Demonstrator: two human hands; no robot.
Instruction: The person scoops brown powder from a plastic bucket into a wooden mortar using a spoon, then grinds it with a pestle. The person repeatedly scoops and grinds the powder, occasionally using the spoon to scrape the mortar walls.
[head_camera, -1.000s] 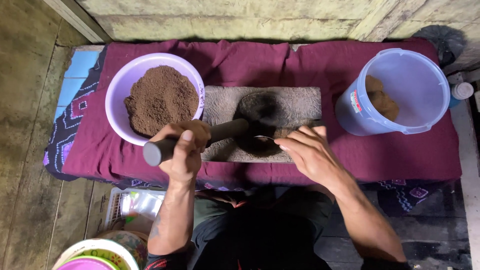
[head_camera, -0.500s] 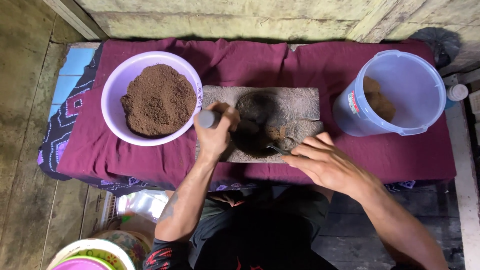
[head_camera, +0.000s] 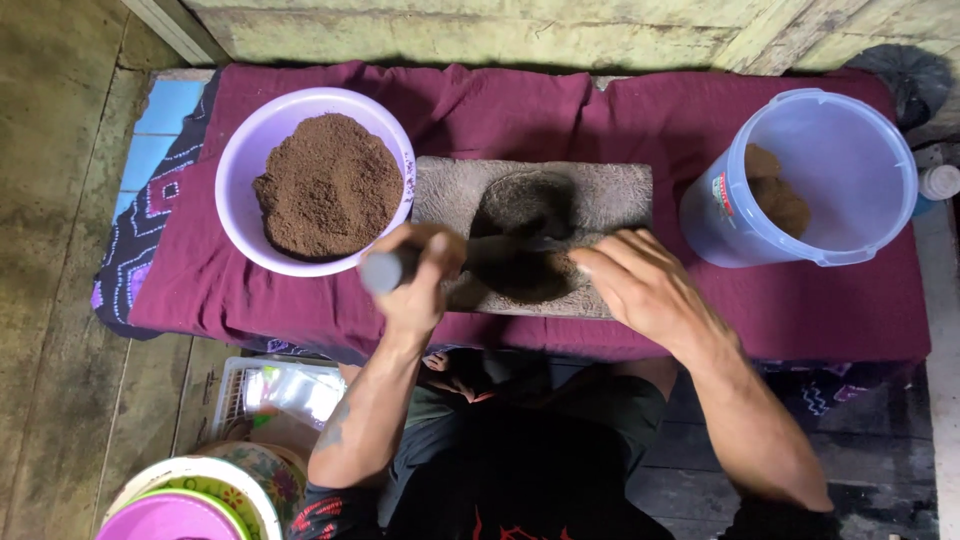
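Note:
A grey stone slab (head_camera: 610, 195) lies on a maroon cloth (head_camera: 560, 110), with dark brown paste (head_camera: 525, 275) in its hollow. Across it rests a dark stone roller (head_camera: 500, 248). My left hand (head_camera: 418, 285) grips the roller's left end, which pokes out past my fingers. My right hand (head_camera: 645, 290) lies over the right end, fingers pointing left. Left of the slab, touching it, stands a lilac bowl (head_camera: 238, 175) heaped with brown powder (head_camera: 328, 185).
A clear plastic bucket (head_camera: 850, 160) with brown lumps (head_camera: 775, 195) stands at the right on the cloth. A plank wall runs behind. Below left are a wire basket (head_camera: 285, 390) and stacked bowls (head_camera: 190, 500). A bottle (head_camera: 940, 182) sits at the far right.
My left hand lifted the roller and laid it level across the slab. My right hand moved from the paste onto the roller's right end.

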